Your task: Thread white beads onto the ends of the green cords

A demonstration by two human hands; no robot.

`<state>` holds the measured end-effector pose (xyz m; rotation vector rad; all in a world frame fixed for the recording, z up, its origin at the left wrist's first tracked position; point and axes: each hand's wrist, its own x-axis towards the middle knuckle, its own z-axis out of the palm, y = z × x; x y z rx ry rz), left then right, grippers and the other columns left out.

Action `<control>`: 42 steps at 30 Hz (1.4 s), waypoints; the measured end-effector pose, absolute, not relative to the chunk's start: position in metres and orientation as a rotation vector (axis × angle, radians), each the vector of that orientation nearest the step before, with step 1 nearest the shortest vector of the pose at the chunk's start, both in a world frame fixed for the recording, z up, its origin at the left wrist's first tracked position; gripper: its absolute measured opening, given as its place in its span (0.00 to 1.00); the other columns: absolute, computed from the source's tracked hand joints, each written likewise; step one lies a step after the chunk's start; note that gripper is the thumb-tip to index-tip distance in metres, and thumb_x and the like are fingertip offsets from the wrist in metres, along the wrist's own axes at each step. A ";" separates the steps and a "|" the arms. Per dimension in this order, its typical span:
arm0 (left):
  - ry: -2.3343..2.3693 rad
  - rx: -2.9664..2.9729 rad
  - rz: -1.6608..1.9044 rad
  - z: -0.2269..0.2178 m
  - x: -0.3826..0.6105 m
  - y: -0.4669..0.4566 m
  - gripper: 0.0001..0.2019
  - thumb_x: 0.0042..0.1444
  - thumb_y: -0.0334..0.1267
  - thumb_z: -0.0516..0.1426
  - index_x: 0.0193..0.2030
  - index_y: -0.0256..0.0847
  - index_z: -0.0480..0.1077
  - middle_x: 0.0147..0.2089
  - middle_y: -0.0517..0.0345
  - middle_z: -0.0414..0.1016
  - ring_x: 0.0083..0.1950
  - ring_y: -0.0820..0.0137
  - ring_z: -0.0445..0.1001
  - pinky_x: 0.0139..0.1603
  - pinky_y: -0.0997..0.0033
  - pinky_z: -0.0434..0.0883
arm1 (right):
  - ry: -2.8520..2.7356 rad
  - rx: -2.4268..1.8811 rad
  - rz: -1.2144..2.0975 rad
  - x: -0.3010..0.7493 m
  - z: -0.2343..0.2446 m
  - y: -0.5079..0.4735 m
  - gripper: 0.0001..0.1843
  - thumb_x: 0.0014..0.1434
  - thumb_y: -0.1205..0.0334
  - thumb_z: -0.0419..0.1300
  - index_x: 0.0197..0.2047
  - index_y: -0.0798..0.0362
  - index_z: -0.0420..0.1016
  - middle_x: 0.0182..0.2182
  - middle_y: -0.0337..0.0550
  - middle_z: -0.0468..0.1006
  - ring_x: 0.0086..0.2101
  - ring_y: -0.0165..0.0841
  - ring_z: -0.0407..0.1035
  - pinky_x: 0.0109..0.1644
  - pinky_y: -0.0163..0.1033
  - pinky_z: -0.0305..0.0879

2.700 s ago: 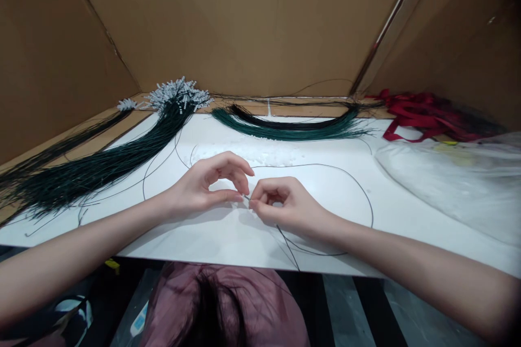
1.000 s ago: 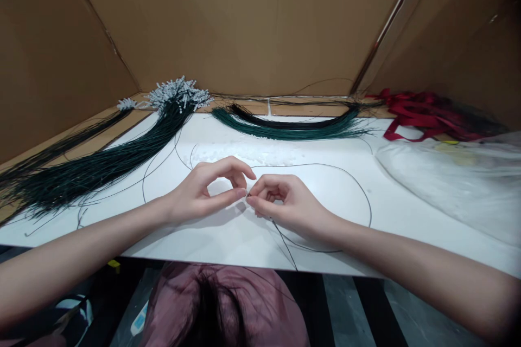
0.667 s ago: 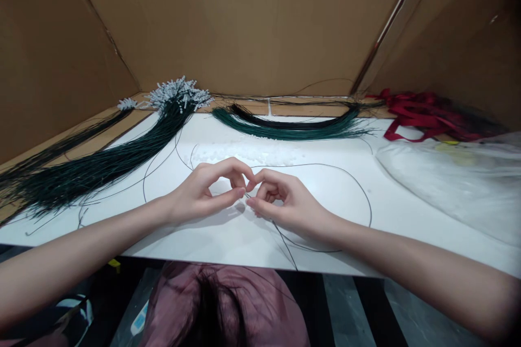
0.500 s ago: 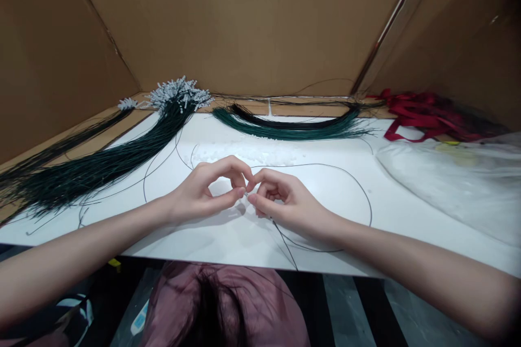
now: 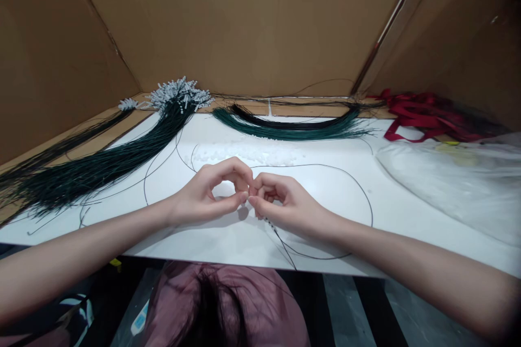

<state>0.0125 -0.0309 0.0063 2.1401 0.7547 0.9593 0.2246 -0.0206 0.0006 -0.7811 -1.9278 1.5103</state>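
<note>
My left hand and my right hand meet fingertip to fingertip above the white table. Both are pinched closed. A thin dark cord runs from my right hand's pinch, loops out to the right over the table and comes back under the wrist. Whatever my left thumb and forefinger pinch is too small to make out; it sits right at the cord's end. A scatter of small white beads lies just beyond my hands.
A thick bundle of dark green cords with white bead tips fans along the left. Another curved green and black bundle lies at the back. Red ribbons and a clear plastic bag sit to the right. Cardboard walls enclose the table.
My two hands have closed the small gap between them, so the fingertips now touch. The cord's loop has shifted slightly near the table's front edge.
</note>
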 end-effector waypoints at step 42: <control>0.744 2.073 1.044 0.005 0.018 -0.034 0.08 0.58 0.28 0.60 0.40 0.39 0.65 0.36 0.58 0.69 0.36 0.74 0.71 0.39 0.75 0.72 | -2.087 -0.748 1.269 0.225 -0.002 -0.023 0.05 0.54 0.68 0.58 0.27 0.54 0.67 0.22 0.35 0.66 0.25 0.26 0.60 0.29 0.31 0.58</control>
